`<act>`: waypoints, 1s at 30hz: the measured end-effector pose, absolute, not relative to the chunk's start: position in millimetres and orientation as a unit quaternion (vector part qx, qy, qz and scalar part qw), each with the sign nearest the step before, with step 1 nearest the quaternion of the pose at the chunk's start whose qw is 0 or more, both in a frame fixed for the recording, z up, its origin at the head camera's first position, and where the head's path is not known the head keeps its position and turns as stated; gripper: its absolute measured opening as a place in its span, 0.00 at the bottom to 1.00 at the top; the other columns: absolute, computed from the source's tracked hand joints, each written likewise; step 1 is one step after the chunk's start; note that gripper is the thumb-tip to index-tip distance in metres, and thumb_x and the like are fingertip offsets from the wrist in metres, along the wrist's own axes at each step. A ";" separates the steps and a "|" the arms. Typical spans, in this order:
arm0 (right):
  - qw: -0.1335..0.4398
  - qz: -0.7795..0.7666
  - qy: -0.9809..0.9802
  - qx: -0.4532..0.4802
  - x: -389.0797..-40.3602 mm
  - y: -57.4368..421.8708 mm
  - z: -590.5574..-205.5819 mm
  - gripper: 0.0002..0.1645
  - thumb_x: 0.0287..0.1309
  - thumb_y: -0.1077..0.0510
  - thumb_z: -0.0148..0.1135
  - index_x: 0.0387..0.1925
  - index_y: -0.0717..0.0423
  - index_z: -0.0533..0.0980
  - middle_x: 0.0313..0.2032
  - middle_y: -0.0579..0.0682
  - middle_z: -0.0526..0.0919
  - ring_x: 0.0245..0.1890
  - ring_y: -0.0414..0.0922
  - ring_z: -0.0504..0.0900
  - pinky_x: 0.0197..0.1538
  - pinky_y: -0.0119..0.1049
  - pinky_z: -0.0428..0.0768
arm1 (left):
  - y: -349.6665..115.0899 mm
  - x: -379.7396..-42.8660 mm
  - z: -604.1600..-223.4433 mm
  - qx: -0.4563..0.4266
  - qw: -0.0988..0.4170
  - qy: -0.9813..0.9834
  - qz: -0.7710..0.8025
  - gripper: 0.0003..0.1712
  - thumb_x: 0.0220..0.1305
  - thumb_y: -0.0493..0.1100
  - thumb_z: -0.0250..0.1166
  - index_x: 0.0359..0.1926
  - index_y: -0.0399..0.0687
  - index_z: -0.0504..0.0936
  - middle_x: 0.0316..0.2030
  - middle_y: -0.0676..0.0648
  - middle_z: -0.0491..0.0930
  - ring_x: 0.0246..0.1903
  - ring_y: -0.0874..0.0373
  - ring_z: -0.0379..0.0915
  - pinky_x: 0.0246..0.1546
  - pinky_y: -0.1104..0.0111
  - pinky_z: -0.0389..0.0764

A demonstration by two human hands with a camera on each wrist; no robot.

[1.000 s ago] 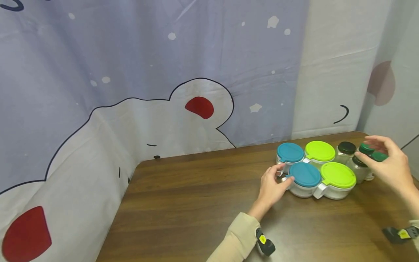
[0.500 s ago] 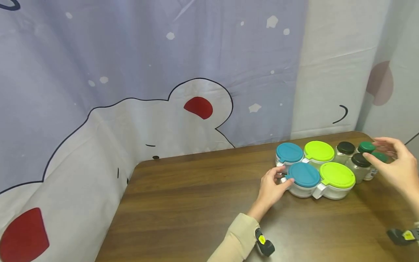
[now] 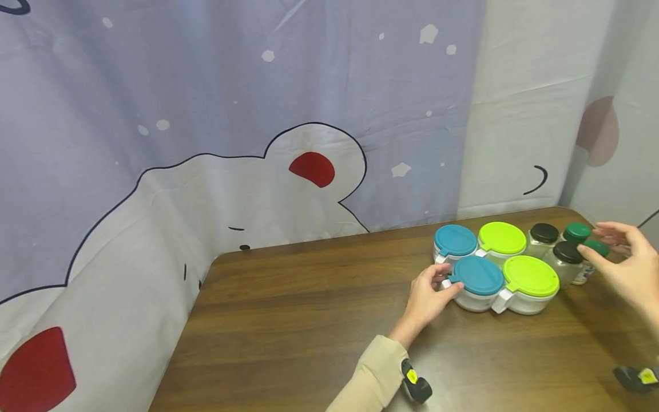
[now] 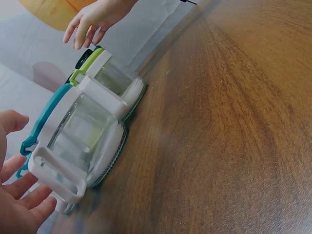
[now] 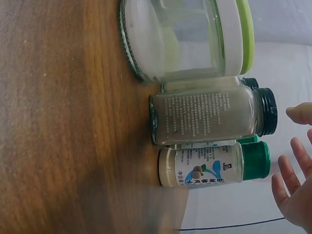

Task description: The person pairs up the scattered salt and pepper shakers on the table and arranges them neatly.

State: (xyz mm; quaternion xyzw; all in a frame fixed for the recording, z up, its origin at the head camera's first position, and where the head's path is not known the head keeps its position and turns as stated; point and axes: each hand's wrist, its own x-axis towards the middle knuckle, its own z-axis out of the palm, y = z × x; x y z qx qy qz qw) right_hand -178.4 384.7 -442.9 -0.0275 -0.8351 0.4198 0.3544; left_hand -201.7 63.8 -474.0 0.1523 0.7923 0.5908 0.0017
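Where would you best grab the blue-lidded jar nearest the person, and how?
Probably by its white handle, coming from the person's left. The nearer blue-lidded jar stands upright with that loop sticking out leftward, close to the left hand, while the nearer green-lidded jar crowds its right side.

My right hand [image 3: 632,266] is drawing off to the right – it's baring the back green cap [image 3: 577,232], which my fingers were partly covering a second ago. My thumb [image 3: 594,258] is sliding past the front black cap [image 3: 567,252] – and more of the labelled bottle [image 3: 584,276] is showing.
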 end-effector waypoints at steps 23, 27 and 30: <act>0.346 0.416 -0.840 -0.046 -217.6 469.3 -527.5 0.40 0.50 0.65 0.69 0.65 0.43 0.67 0.48 0.20 0.68 0.46 0.19 0.66 0.47 0.07 0.62 | 66.6 -202.3 -482.3 0.146 0.008 0.780 0.609 0.22 0.55 0.44 0.71 0.52 0.48 0.81 0.50 0.53 0.82 0.46 0.71 0.77 0.50 0.79 0.75; 0.348 0.422 -0.835 -0.052 -214.7 465.8 -525.7 0.39 0.51 0.65 0.68 0.64 0.42 0.67 0.47 0.20 0.68 0.45 0.19 0.66 0.46 0.07 0.63 | 65.7 -202.2 -483.1 0.151 0.012 0.779 0.608 0.22 0.56 0.44 0.70 0.53 0.48 0.81 0.50 0.53 0.82 0.46 0.72 0.76 0.50 0.79 0.75; 0.345 0.430 -0.833 -0.052 -204.4 448.6 -510.5 0.38 0.51 0.68 0.67 0.63 0.45 0.68 0.45 0.19 0.68 0.43 0.19 0.67 0.44 0.05 0.63 | 65.1 -202.2 -483.7 0.153 0.014 0.779 0.608 0.22 0.56 0.44 0.70 0.53 0.48 0.81 0.50 0.52 0.83 0.46 0.72 0.76 0.50 0.79 0.75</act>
